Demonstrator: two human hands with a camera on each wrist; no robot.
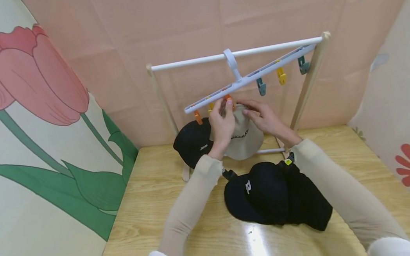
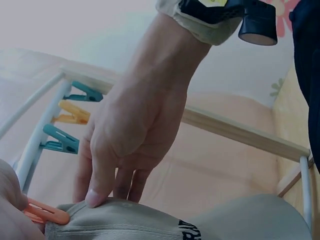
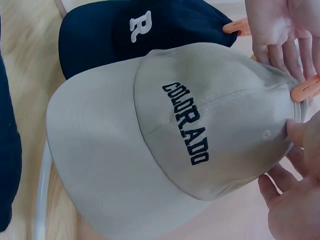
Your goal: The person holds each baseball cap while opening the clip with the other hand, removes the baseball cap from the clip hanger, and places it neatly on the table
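Observation:
A beige cap (image 3: 185,110) lettered COLORADO hangs brim down below a lilac clip hanger (image 1: 237,83). My left hand (image 1: 223,123) pinches an orange clip (image 2: 47,212) at the cap's back edge. With thumb and fingers on either side of that edge, my right hand (image 2: 135,125) grips the cap beside the clip. A black cap (image 1: 193,142) with a white R hangs to the left from another orange clip (image 1: 197,117). Much of the left hand is cut off in the left wrist view.
The hanger hooks over the white bar of a wooden rack (image 1: 306,86) and tilts, right end higher. Teal clips (image 1: 261,87) and a yellow clip (image 1: 281,76) hang toward its right. More black caps (image 1: 269,194) lie on the wooden table (image 1: 143,210), under my right forearm.

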